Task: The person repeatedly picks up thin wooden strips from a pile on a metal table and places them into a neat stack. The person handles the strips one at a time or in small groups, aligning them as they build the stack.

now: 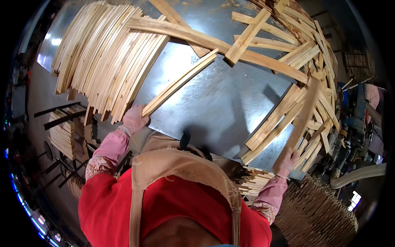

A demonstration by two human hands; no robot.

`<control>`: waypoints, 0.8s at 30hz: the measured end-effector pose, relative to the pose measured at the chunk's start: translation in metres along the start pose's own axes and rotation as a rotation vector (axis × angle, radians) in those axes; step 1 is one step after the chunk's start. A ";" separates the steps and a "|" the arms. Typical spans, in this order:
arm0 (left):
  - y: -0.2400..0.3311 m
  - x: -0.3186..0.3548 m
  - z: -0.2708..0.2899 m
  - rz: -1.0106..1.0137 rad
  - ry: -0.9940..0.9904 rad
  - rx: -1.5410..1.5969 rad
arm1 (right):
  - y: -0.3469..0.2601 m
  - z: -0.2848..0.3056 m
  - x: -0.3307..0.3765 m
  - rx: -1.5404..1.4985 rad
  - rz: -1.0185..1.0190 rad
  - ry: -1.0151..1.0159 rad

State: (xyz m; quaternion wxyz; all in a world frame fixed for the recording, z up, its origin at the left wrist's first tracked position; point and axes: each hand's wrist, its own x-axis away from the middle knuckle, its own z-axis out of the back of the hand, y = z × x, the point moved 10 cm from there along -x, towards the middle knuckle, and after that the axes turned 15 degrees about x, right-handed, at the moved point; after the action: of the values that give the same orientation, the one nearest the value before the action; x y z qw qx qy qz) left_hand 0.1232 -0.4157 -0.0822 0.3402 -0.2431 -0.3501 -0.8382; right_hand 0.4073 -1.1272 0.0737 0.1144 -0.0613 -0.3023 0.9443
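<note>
My left hand [135,119] is closed at the near end of a pair of narrow wooden strips [181,82], which slant away across the metal tabletop [197,107]. Just left of them, a row of long wooden strips [111,57] stands packed side by side, its near ends overhanging the table edge. At the right, my right hand [286,161] grips the near end of a long wooden board [306,113]. That board is tilted over a jumbled heap of wood pieces [325,94]. Two shorter boards [273,119] lie left of the held board.
A long board [197,38] lies across the far tabletop, with a shorter piece [249,36] crossing it. Stacked strips [62,133] sit on a dark metal rack at lower left. A large wood stack [317,206] and a pale hose [360,175] are at lower right.
</note>
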 end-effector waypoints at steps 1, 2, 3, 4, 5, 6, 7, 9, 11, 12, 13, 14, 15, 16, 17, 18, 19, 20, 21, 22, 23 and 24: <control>-0.003 -0.002 0.003 -0.012 0.026 0.014 | -0.063 -0.009 -0.007 0.455 0.271 -0.153; -0.002 -0.007 0.005 -0.039 0.049 0.023 | -0.109 -0.026 -0.002 0.560 0.485 -0.225; 0.000 -0.011 0.005 -0.074 0.070 0.034 | -0.138 -0.049 0.004 0.611 0.664 -0.294; -0.001 -0.013 0.003 -0.103 0.074 0.048 | -0.181 -0.082 0.016 0.651 0.862 -0.389; -0.004 -0.016 0.003 -0.131 0.083 0.062 | -0.224 -0.121 0.033 0.686 1.062 -0.485; -0.005 -0.017 0.006 -0.164 0.092 0.069 | -0.241 -0.167 0.047 0.771 1.224 -0.522; -0.008 -0.018 0.002 -0.140 -0.042 0.093 | -0.262 -0.216 0.071 0.786 1.393 -0.664; 0.016 -0.006 0.014 -0.117 -0.110 0.053 | -0.309 -0.285 0.110 0.545 1.589 -0.668; 0.044 0.018 0.005 -0.070 -0.176 0.034 | -0.357 -0.348 0.158 0.573 1.703 -0.696; 0.053 0.026 0.004 -0.090 -0.115 -0.056 | -0.381 -0.367 0.176 0.599 1.761 -0.687; 0.055 0.032 -0.006 -0.132 0.009 -0.140 | -0.409 -0.374 0.181 0.414 1.728 -0.700; 0.054 0.033 -0.015 -0.180 0.133 -0.232 | -0.436 -0.378 0.183 0.236 1.680 -0.707; 0.051 0.032 -0.017 -0.180 0.140 -0.129 | -0.464 -0.383 0.180 0.061 1.630 -0.716; 0.047 0.033 -0.018 -0.177 0.145 -0.023 | -0.492 -0.403 0.168 0.189 1.524 -0.799; 0.039 0.037 -0.019 -0.168 0.148 0.086 | -0.525 -0.409 0.147 0.218 1.380 -0.724; 0.028 0.043 -0.019 -0.102 0.098 0.168 | -0.550 -0.416 0.125 0.245 1.238 -0.648; 0.021 0.051 -0.010 -0.042 0.051 0.245 | -0.560 -0.441 0.111 0.340 1.298 -0.564; 0.011 0.060 -0.005 0.020 0.015 0.323 | -0.565 -0.469 0.097 0.423 1.362 -0.473; -0.004 0.079 0.002 -0.098 0.151 0.213 | -0.554 -0.504 0.081 0.447 1.316 -0.558; -0.011 0.098 0.024 -0.173 0.143 0.198 | -0.544 -0.530 0.067 0.481 1.265 -0.633; -0.015 0.127 0.048 -0.235 0.133 0.185 | -0.546 -0.542 0.063 0.534 1.220 -0.639; -0.034 0.155 0.068 -0.211 0.223 0.198 | -0.541 -0.548 0.063 0.591 1.168 -0.645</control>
State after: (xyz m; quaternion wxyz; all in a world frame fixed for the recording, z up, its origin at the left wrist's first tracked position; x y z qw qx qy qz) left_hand 0.0090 -0.4084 0.0471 0.3092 -0.0760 -0.4144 -0.8526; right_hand 0.5450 -0.3782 -0.0561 -0.4911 0.1019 0.0287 0.8646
